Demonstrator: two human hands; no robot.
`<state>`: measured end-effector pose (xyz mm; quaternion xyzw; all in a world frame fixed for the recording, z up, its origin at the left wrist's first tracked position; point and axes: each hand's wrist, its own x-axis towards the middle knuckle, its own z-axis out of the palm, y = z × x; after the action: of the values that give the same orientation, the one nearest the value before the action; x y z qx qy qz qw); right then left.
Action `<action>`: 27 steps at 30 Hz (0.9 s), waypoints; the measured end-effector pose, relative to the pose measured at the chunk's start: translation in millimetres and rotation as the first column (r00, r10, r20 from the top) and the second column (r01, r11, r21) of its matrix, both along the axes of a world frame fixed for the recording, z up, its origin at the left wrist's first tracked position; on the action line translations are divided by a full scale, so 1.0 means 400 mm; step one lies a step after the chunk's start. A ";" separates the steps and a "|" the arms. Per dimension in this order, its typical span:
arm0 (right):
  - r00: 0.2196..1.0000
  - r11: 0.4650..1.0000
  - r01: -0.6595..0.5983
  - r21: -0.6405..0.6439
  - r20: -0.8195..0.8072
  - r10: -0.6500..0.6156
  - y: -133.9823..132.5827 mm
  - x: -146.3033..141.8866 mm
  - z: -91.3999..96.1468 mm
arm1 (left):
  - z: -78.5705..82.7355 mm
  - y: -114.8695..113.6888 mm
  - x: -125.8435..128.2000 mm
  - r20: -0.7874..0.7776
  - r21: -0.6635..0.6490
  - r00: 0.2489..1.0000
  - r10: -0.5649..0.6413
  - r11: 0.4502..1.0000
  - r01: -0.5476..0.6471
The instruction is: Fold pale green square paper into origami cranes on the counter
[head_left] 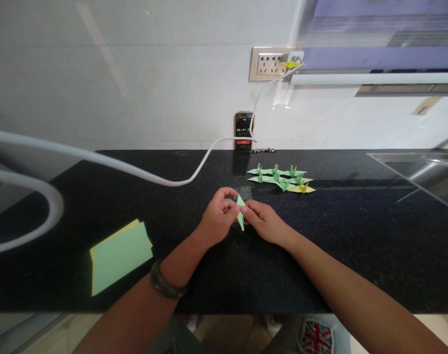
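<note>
Between my two hands is a small piece of folded green paper (240,201), narrow and pointed at both ends, held just above the black countertop. My left hand (219,216) pinches it from the left with thumb and fingers. From the right, my right hand (263,220) grips it too, its thumb pressed near the middle of the paper. Fingers cover part of the folds. Beyond my hands, several green folded paper cranes (275,173) stand in rows, with one yellow paper crane (302,188) at their near right.
Green and yellow paper sheets (123,258) lie stacked at the left. A phone (243,129) showing a timer leans on the wall, beside a white cable (168,183) running from the wall socket (270,64). A metal sink (430,169) is at the right.
</note>
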<state>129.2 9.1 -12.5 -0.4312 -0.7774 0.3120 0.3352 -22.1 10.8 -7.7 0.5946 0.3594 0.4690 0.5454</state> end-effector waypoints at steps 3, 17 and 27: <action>0.995 0.997 -0.036 -0.072 -0.100 0.029 -0.001 0.000 -0.002 | 0.006 -0.003 0.000 0.021 -0.004 0.999 -0.032 0.999 0.032; 0.878 0.932 -0.139 -0.333 -0.478 -0.040 0.010 -0.007 -0.019 | 0.005 -0.007 0.002 0.056 -0.009 0.995 -0.084 0.996 0.085; 0.927 0.987 0.089 -0.137 -0.351 -0.132 -0.008 -0.015 -0.008 | -0.001 -0.009 0.004 -0.051 0.016 0.998 0.026 1.000 -0.025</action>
<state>123.3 6.0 -15.9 -0.4293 -0.6576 0.4115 0.4626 -20.4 7.3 -8.2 0.6059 0.3770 0.4634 0.5254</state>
